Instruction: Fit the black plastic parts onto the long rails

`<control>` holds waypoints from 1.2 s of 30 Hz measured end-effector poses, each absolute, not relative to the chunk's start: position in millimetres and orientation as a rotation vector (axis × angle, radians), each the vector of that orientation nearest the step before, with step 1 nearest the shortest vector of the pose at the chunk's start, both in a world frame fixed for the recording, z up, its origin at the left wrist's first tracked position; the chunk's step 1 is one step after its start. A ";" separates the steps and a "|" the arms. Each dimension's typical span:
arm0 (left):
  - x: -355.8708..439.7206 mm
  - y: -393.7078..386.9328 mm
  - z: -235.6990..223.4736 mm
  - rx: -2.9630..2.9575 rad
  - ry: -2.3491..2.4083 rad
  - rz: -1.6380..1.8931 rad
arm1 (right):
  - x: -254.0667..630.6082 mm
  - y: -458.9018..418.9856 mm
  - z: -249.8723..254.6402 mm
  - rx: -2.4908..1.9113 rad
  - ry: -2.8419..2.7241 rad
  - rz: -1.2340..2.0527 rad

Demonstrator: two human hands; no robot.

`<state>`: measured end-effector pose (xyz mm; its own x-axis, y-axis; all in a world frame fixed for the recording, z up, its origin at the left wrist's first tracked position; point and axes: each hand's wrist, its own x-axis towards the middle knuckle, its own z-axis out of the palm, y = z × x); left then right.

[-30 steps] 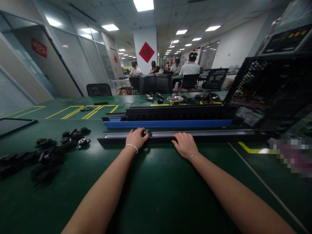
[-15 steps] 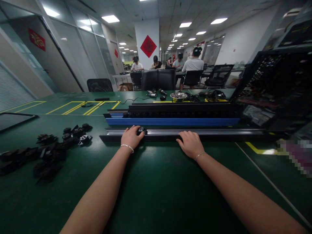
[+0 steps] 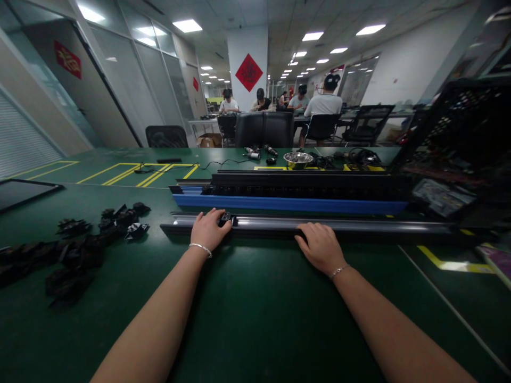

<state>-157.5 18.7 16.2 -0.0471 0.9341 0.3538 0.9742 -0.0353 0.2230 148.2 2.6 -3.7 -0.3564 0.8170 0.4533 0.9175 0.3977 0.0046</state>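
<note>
A long black rail (image 3: 271, 234) with a shiny grey channel (image 3: 263, 222) lies crosswise on the table before me. Near its left end, my left hand (image 3: 208, 230) grips a small black part (image 3: 225, 218) between thumb and fingers. This part sits in the channel, half covered by the hand. Farther right, my right hand (image 3: 321, 246) has its fingers curled over the rail's front edge, with the thumb against the near side. Several similar-looking black parts (image 3: 120, 219) lie in a loose pile on the left.
Behind the rail lies a blue rail (image 3: 287, 204), with another black rail (image 3: 311, 181) beyond it. A metal bowl (image 3: 297, 159) and cables stand farther back. A dark perforated rack (image 3: 451, 138) rises on the right. A flat black-framed panel (image 3: 27, 192) lies at the left edge.
My left hand has slid left along the rail with the small black part. My right hand keeps its hold on the rail's edge. The camera view has shifted slightly.
</note>
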 end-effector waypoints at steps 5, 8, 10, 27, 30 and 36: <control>-159.1 19.4 15.5 -2.057 -2.110 -0.628 | 151.4 2.8 -4.5 -1.518 -2.249 -0.383; -160.8 18.9 16.8 -2.045 -2.128 -0.621 | 151.8 2.8 -4.3 -1.518 -2.249 -0.383; -162.2 18.5 16.8 -2.030 -2.133 -0.637 | 151.7 2.9 -3.9 -1.520 -2.251 -0.384; -171.9 17.3 12.6 -1.796 -2.258 -0.702 | 151.7 4.5 -3.7 -1.528 -2.241 -0.345; -175.0 16.8 12.9 -1.767 -2.282 -0.705 | 151.7 4.6 -3.8 -1.531 -2.243 -0.343; -178.5 15.7 14.1 -1.687 -2.356 -0.722 | 151.8 4.4 -4.3 -1.510 -2.229 -0.339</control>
